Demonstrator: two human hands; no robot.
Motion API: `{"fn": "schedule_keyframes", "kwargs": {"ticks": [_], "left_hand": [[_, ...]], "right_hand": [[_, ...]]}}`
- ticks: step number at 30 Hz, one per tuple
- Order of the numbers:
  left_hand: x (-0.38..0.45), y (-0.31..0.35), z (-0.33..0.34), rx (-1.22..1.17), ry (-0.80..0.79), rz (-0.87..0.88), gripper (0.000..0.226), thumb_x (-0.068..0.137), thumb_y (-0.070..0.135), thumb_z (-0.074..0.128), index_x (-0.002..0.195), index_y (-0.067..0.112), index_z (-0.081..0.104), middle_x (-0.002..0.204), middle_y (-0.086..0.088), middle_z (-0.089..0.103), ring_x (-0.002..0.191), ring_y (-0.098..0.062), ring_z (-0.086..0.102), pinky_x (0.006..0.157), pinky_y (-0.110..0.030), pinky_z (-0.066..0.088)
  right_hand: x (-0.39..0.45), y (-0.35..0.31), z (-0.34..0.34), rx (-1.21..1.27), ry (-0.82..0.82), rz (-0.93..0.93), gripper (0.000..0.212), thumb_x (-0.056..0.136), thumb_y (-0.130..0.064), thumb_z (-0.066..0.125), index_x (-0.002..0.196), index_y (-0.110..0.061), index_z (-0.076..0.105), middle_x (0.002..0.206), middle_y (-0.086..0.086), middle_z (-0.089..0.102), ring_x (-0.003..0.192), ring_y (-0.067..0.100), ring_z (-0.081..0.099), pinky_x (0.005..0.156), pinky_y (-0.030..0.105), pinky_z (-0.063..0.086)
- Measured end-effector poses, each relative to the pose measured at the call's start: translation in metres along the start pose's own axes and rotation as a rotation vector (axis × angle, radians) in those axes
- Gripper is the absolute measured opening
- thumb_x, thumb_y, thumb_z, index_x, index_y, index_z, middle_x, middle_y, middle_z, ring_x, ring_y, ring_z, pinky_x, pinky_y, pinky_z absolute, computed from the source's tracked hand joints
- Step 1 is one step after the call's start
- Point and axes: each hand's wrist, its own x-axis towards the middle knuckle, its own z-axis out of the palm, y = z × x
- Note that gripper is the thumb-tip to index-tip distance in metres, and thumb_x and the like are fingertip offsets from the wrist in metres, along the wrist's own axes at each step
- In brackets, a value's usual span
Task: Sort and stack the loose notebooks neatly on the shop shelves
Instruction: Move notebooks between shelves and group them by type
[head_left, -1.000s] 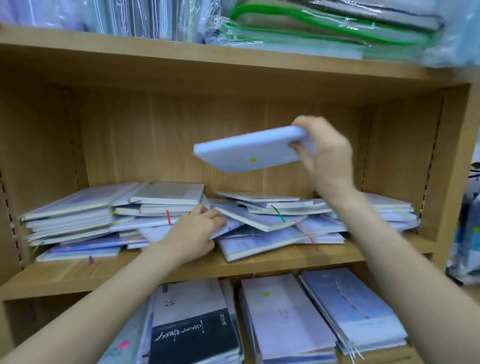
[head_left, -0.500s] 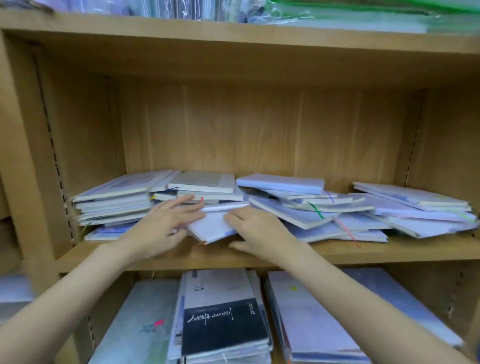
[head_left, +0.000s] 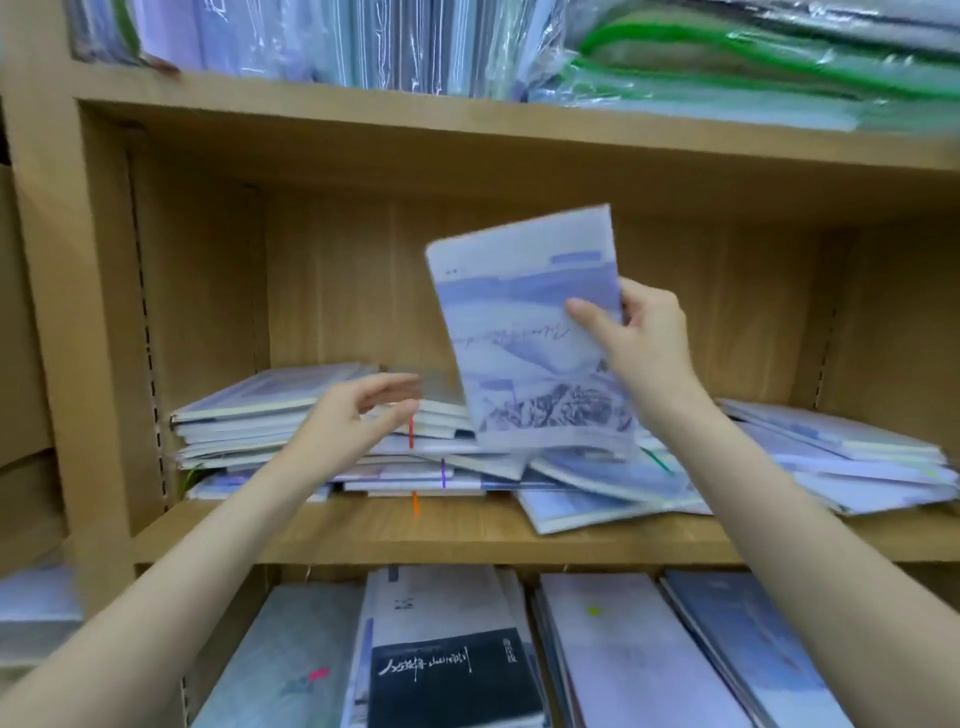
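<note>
A pale blue notebook with a mountain picture on its cover (head_left: 524, 332) stands almost upright above the middle shelf, and my right hand (head_left: 641, 332) grips its right edge, thumb on the cover. My left hand (head_left: 358, 415) hovers over the left pile of notebooks (head_left: 249, 421), fingers loosely curved and holding nothing. Loose notebooks lie in untidy overlapping heaps along the middle shelf (head_left: 467, 530), with a slanted heap in the centre (head_left: 597, 483) and another at the right (head_left: 841, 457). Coloured ribbon markers hang from some of them.
The lower shelf holds flat stacks, among them a notebook with a black and white cover (head_left: 447, 670) and pale ones (head_left: 634, 654) beside it. Plastic-wrapped stationery with green trim (head_left: 727, 57) fills the top shelf. The shelf's left upright (head_left: 78, 312) is close by.
My right hand has lifted a notebook off the shelf heap and holds it upright. My left hand has risen off the pile. The view has shifted a little.
</note>
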Motion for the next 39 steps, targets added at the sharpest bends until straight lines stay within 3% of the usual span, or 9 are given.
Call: {"fn": "schedule_keyframes", "kwargs": {"ticks": [4,8,11,14,18,22,27,31,39], "left_hand": [[-0.003,0.037,0.017,-0.143,-0.095,-0.036,0.048,0.074,0.042,0.064,0.120,0.036,0.050,0.120,0.013,0.060,0.109,0.005,0.055,0.088,-0.014,0.044],[-0.005,0.058,0.053,-0.339,-0.134,-0.065,0.025,0.089,0.015,0.060,0.113,0.019,0.055,0.104,0.003,0.068,0.082,-0.005,0.067,0.068,-0.017,0.053],[0.002,0.058,0.065,-0.418,-0.074,-0.167,0.012,0.091,0.007,0.056,0.103,0.010,0.056,0.088,-0.007,0.067,0.058,-0.006,0.064,0.052,-0.017,0.051],[0.021,0.054,0.061,-0.523,0.084,-0.275,0.006,0.092,0.003,0.054,0.096,0.008,0.054,0.075,-0.014,0.063,0.049,-0.007,0.062,0.051,-0.016,0.052],[0.042,0.032,0.047,0.072,0.187,-0.029,0.012,0.089,0.003,0.055,0.097,0.012,0.055,0.086,-0.004,0.065,0.078,-0.014,0.063,0.079,-0.028,0.052],[0.028,-0.019,0.034,0.804,0.030,0.092,0.039,0.087,0.031,0.061,0.122,0.016,0.053,0.120,-0.001,0.055,0.117,-0.023,0.046,0.097,-0.036,0.033],[0.006,-0.056,0.023,1.051,0.046,0.333,0.055,0.060,0.034,0.081,0.109,0.016,0.061,0.118,-0.007,0.062,0.111,-0.019,0.043,0.094,-0.038,0.023],[-0.003,-0.058,0.012,1.115,0.104,0.328,0.068,0.051,0.014,0.088,0.111,0.012,0.056,0.117,-0.012,0.062,0.108,-0.027,0.054,0.097,-0.042,0.026],[-0.022,-0.074,-0.012,1.109,0.307,0.353,0.072,0.058,0.014,0.086,0.120,0.010,0.050,0.114,-0.012,0.063,0.113,-0.022,0.043,0.100,-0.041,0.027]], "right_hand": [[0.022,-0.035,-0.032,0.343,0.112,0.070,0.011,0.084,-0.010,0.065,0.090,-0.020,0.066,0.091,-0.001,0.071,0.086,0.015,0.065,0.084,0.040,0.055],[0.004,-0.024,-0.042,0.569,0.120,0.289,0.015,0.090,0.001,0.055,0.101,-0.007,0.062,0.090,0.000,0.070,0.075,0.012,0.067,0.067,0.025,0.055],[-0.015,0.006,-0.051,0.461,0.056,0.451,0.024,0.090,0.001,0.055,0.112,-0.008,0.057,0.096,0.003,0.068,0.074,0.012,0.066,0.059,0.024,0.055],[-0.014,0.033,-0.054,0.419,0.079,0.634,0.015,0.087,0.007,0.054,0.095,-0.006,0.056,0.068,0.003,0.065,0.055,0.012,0.062,0.042,0.018,0.047],[0.018,0.077,-0.034,0.424,0.370,0.772,0.026,0.086,0.002,0.056,0.111,0.000,0.049,0.104,0.019,0.060,0.091,0.027,0.062,0.073,0.036,0.056],[0.017,0.093,-0.011,0.309,0.156,0.867,0.041,0.088,0.003,0.057,0.127,0.002,0.044,0.115,0.019,0.059,0.095,0.033,0.063,0.066,0.037,0.057],[-0.015,0.086,-0.016,-0.123,0.065,0.669,0.027,0.088,-0.006,0.059,0.113,-0.006,0.051,0.077,0.010,0.067,0.061,0.028,0.067,0.076,0.044,0.057],[-0.030,0.066,0.012,-0.122,-0.293,0.515,0.041,0.083,-0.016,0.069,0.118,-0.009,0.049,0.096,0.010,0.064,0.078,0.024,0.066,0.066,0.030,0.054],[-0.033,0.070,0.083,-0.475,-0.678,-0.004,0.063,0.084,-0.036,0.067,0.137,-0.018,0.039,0.138,0.003,0.039,0.129,0.019,0.036,0.102,0.026,0.030]]}}
